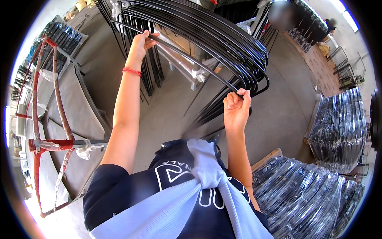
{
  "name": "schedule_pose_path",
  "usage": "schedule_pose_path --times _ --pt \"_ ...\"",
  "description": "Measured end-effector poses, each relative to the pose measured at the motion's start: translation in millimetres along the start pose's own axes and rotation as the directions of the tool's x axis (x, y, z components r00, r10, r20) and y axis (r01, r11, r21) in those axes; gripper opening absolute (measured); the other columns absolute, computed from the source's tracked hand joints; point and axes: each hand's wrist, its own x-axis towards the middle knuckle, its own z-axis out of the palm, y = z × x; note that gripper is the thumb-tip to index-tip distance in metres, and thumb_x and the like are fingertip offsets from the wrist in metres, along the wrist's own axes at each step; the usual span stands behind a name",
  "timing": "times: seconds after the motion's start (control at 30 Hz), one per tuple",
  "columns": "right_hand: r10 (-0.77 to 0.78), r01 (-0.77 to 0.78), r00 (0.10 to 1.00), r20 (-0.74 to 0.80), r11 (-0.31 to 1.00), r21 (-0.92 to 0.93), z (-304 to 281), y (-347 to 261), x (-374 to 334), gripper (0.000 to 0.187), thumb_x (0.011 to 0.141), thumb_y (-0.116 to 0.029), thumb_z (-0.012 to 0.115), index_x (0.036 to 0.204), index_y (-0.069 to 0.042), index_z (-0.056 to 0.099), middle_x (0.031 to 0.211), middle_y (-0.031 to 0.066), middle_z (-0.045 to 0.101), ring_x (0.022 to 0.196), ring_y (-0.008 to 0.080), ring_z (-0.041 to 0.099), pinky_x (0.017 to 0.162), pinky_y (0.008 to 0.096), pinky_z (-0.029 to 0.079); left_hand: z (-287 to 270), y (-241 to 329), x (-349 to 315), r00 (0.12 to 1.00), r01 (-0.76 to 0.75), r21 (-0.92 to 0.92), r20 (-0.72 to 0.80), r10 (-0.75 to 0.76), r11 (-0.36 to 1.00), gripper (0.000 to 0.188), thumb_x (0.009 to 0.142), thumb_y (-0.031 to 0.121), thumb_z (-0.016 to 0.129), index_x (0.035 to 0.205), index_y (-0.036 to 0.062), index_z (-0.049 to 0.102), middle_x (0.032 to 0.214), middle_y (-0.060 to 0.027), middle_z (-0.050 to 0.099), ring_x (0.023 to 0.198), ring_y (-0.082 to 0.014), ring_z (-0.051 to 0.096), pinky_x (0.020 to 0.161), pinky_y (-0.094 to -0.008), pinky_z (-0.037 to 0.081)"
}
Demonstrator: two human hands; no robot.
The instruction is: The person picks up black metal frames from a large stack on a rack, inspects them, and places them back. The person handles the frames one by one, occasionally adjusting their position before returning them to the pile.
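Concrete floor (278, 119) beside gripped black frame (207, 44)

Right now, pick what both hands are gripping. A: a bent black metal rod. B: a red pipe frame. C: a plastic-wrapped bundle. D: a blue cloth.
A: the left hand and the right hand each close around the same black metal rod, pulled from the stack of bent black rods; the red frame stands apart at the person's left.

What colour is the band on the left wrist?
Red; the wrist band shows clearly in the head view.
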Motion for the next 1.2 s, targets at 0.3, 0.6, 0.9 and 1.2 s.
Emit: schedule_pose_path --times 0.3,0.6,0.9,1.2 --pt "0.198 -0.186 0.958 -0.210 0.980 0.073 -20.2 -13.4 14.3 0.043 0.091 -0.037 0.043 0.105 0.003 0.053 0.063 0.0046 0.048 0.061 0.0182 0.048 0.058 0.0285 0.041 23.6 -26.5 20.5 0.998 0.061 0.076 -0.005 -0.060 0.995 0.025 0.095 0.025 0.040 0.096 0.0060 0.056 0.091 -0.0097 0.067 0.065 -0.0139 0.063 0.053 -0.0220 0.053" --pt "0.390 -0.370 0.906 -0.165 0.919 0.139 -40.1 -16.1 44.6 0.060 0.090 -0.051 0.041 0.106 0.005 0.054 0.086 0.0141 0.062 0.082 0.0261 0.060 0.070 0.0360 0.049 49.7 -52.3 34.9 0.997 0.010 -0.220 -0.072 -0.026 0.975 0.022 0.092 0.018 0.041 0.096 -0.0012 0.053 0.089 -0.0161 0.062 0.082 -0.0281 0.064 0.072 -0.0363 0.055" --pt "0.461 -0.444 0.883 -0.090 0.881 0.165 -36.5 0.6 59.0 0.057 0.088 -0.049 0.046 0.108 0.004 0.051 0.101 0.0171 0.059 0.082 0.0232 0.059 0.074 0.0356 0.051 71.3 -57.1 20.1 0.997 -0.003 -0.256 -0.072 -0.016 0.967 0.012 0.088 0.013 0.052 0.088 0.0007 0.052 0.077 -0.0075 0.058 0.068 -0.0191 0.061 0.056 -0.0305 0.052" --pt "0.590 -0.515 0.796 0.134 0.778 -0.360 0.5 -27.4 24.2 0.044 0.093 -0.033 0.043 0.125 -0.002 0.047 0.102 0.0137 0.061 0.087 0.0182 0.061 0.080 0.0305 0.049 150.9 -78.3 -82.8 0.749 -0.558 0.567 0.031 0.661 0.606 0.066 0.082 0.006 0.054 0.140 0.0044 0.022 0.144 -0.0265 0.015 0.133 -0.0395 0.014 0.108 -0.0427 0.015"
